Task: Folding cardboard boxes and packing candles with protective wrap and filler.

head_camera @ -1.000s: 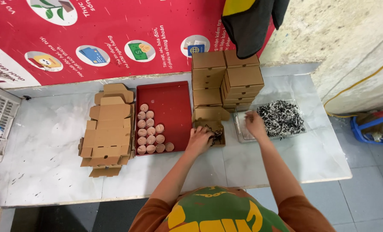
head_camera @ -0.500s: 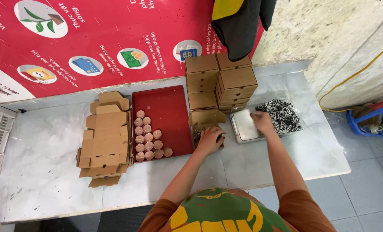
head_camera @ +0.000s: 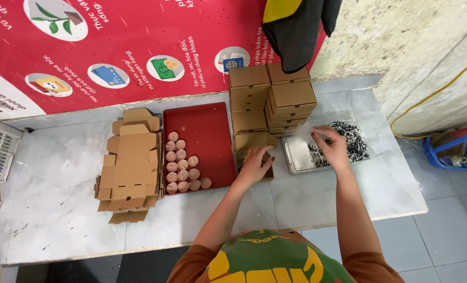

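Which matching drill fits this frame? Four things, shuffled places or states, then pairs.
1. small tan cylindrical pots
2. flat unfolded brown cardboard box blanks
3. closed brown cardboard boxes
4. open brown cardboard box

A. stacked against the wall
B. under the left hand
C. in the shallow red tray
D. piled left of the tray

Pairs: 1-C, 2-D, 3-A, 4-B

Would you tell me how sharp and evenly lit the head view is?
Head view: soft, even light, faint shadows; the right hand over the clear tray is slightly motion-blurred; the left hand and open box stay sharp; edges bow slightly.
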